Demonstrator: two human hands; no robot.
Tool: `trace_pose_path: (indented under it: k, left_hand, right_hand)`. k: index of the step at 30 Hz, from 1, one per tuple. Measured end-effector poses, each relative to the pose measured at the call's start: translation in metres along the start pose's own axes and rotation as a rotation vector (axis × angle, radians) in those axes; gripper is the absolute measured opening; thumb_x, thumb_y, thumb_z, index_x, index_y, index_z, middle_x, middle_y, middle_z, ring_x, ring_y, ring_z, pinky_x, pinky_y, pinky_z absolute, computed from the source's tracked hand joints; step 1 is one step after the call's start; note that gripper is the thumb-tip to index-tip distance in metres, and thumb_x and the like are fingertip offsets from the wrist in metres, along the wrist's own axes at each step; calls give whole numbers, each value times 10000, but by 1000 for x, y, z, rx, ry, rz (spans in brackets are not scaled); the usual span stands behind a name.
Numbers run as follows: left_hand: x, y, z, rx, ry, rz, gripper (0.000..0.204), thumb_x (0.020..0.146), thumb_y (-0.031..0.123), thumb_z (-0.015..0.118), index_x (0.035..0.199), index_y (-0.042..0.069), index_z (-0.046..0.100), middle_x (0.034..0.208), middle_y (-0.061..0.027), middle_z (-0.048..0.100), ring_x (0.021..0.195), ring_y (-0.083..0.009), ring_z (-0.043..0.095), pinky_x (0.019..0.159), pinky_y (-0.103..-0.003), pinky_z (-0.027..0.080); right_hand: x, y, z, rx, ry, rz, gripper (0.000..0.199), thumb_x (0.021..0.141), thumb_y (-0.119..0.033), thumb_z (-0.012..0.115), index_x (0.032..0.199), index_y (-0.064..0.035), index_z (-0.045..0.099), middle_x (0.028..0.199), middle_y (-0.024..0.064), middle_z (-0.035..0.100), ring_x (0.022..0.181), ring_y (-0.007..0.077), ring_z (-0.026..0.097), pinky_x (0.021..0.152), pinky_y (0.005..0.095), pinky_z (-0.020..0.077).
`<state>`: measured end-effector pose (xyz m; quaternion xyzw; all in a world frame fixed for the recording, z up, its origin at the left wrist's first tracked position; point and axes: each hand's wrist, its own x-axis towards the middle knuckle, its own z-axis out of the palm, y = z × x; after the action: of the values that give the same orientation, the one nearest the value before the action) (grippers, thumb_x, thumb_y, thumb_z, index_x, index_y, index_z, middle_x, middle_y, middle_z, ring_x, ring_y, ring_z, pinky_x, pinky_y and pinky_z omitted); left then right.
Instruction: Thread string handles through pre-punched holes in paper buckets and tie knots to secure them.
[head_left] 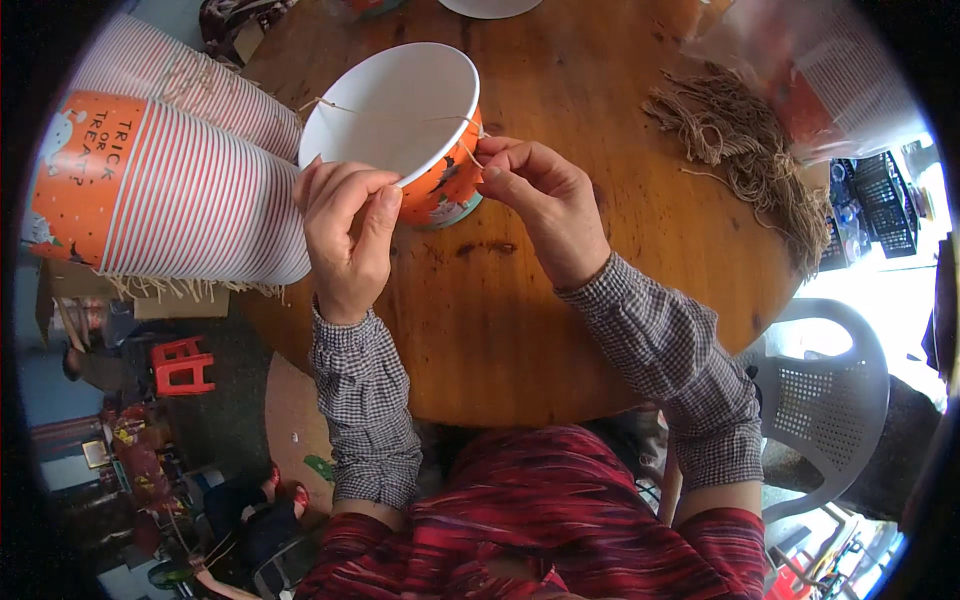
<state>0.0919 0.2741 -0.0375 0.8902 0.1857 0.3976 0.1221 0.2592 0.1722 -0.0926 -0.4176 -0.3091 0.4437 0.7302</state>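
Observation:
A round paper bucket [440, 185], white inside with an orange printed outside, stands tilted on the table in front of me. My left hand [347, 225] is closed at its near left rim, steadying it. On the bucket's right side, my right hand [550, 195] pinches a thin twine cord [474, 157] between thumb and fingers. That cord passes through the wall near the rim, and a short end shows inside. Another bit of twine [325, 103] pokes through the opposite wall. The far side of the pinched cord is partly hidden by my fingers.
Nested stacks of matching buckets [205, 185] lie on their sides at the left. A bundle of brown twine [740, 150] spreads at the right of the round wooden table [560, 330], beside bagged buckets [840, 85]. A grey plastic chair [825, 400] stands at right, a red stool [182, 366] at left.

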Motion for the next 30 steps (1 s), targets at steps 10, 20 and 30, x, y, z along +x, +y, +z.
trace_pose_path:
  k: [10, 20, 30]
  left_hand:
    - [0, 1, 0, 13, -10, 12, 112, 858, 147, 582, 817, 55, 630, 780, -42, 614, 810, -226, 556, 968, -409, 288]
    - [-2, 2, -1, 9, -41, 24, 113, 856, 153, 589, 832, 54, 638, 793, -45, 618, 819, -224, 565, 984, -409, 281]
    - [4, 27, -3, 166, 56, 94, 143, 785, 114, 609, 914, 71, 652, 871, -45, 632, 840, -233, 579, 971, -404, 302]
  right_hand:
    - [3, 1, -5, -60, -43, -69, 75, 883, -47, 613, 936, 6, 616, 1168, 70, 590, 986, 115, 579, 900, 283, 482]
    - [6, -5, -9, -157, -42, -16, 178, 928, -142, 585, 1010, 14, 609, 1037, 58, 638, 906, 111, 601, 846, 272, 502]
    - [2, -12, -8, -332, -14, -70, 134, 856, -114, 621, 851, 17, 593, 758, -5, 614, 690, 53, 561, 617, 219, 465]
